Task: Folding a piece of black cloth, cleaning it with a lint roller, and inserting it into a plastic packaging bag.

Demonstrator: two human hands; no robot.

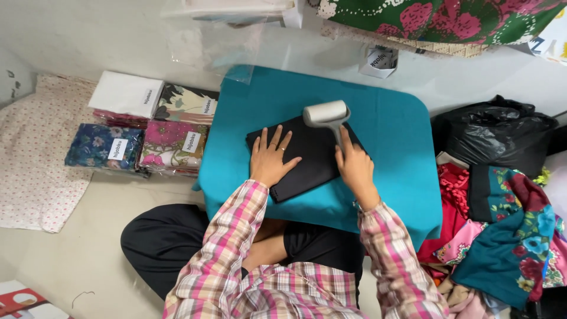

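A folded black cloth (310, 159) lies on a small table covered in teal fabric (396, 136). My left hand (270, 158) rests flat on the cloth's left half, fingers spread. My right hand (354, 165) grips the grey handle of a lint roller (326, 113), whose white roll sits on the far edge of the black cloth.
Packaged folded fabrics (147, 127) are stacked on the floor to the left. A black plastic bag (496, 136) and a heap of coloured floral cloths (502, 236) lie to the right. A dotted cloth (35, 153) covers the far left floor. Clear plastic bags (224, 35) hang behind the table.
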